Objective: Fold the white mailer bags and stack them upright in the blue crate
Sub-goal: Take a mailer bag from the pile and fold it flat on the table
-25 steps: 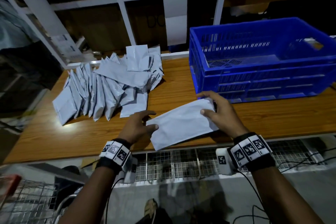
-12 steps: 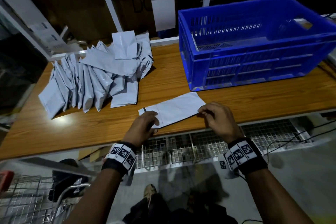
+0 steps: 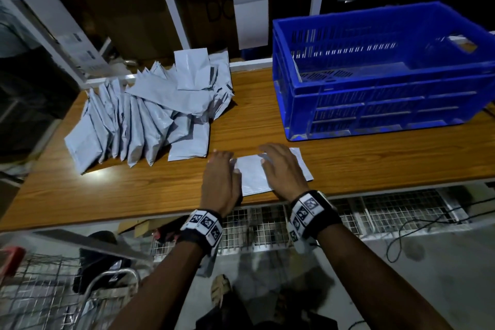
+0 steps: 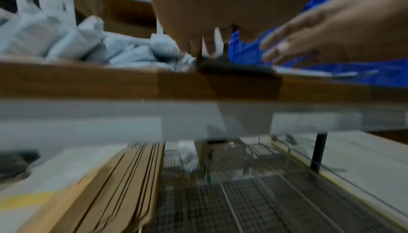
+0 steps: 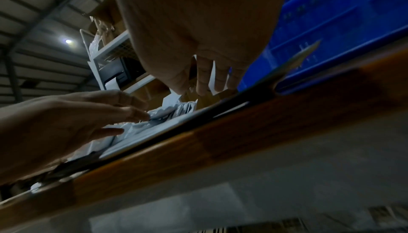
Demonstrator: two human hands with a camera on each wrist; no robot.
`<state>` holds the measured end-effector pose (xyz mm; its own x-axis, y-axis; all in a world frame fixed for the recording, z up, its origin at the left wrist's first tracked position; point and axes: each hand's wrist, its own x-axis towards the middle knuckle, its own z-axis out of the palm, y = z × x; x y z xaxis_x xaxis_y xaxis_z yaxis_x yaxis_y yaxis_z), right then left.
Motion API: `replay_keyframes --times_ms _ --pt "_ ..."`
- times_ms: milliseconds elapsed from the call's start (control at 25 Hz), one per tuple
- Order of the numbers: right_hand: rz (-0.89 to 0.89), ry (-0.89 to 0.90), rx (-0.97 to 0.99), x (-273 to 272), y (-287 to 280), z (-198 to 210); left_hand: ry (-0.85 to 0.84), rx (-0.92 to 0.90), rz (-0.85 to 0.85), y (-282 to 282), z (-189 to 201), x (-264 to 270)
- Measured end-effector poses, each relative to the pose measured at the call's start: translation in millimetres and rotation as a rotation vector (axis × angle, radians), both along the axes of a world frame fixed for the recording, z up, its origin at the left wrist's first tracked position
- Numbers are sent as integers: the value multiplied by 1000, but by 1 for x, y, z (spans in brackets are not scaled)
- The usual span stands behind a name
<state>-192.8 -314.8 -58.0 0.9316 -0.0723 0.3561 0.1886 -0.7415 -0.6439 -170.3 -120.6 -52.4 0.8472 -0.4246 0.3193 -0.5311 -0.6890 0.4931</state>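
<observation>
Both hands lie flat on one white mailer bag (image 3: 253, 174) at the near edge of the desk (image 3: 375, 166), just in front of the blue crate (image 3: 380, 94). The left hand (image 3: 221, 182) covers the bag's left end and the right hand (image 3: 285, 169) presses its middle, fingers straight, so neither grip is closed around anything; they only press. The wrist views are blurred, so whether the fold is fully creased is hard to tell, though the bag looks flattened to a short rectangle. The crate appears to hold no folded bags yet, and the pile of bags (image 3: 150, 115) waits at the far left of the desk. The main risk from here seems to be the slick plastic springing open once the palms lift, which would undo the fold. The bag also sits right at the desk's near edge, so a sliding push could send it off onto the wire shelf (image 3: 267, 222) below. In a nearly bare crate, a single bag set upright will likely topple unless leaned against a wall.
</observation>
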Motion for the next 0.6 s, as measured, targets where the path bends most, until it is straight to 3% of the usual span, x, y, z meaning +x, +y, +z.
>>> replay_keyframes --times_ms 160,280,600 --pt "9 123 -183 13 25 -18 122 321 126 0 -32 3" --pt "-54 142 -383 11 30 -35 137 361 103 0 -31 6" --pt "-250 74 -459 -6 2 -49 161 378 59 7 -29 13"
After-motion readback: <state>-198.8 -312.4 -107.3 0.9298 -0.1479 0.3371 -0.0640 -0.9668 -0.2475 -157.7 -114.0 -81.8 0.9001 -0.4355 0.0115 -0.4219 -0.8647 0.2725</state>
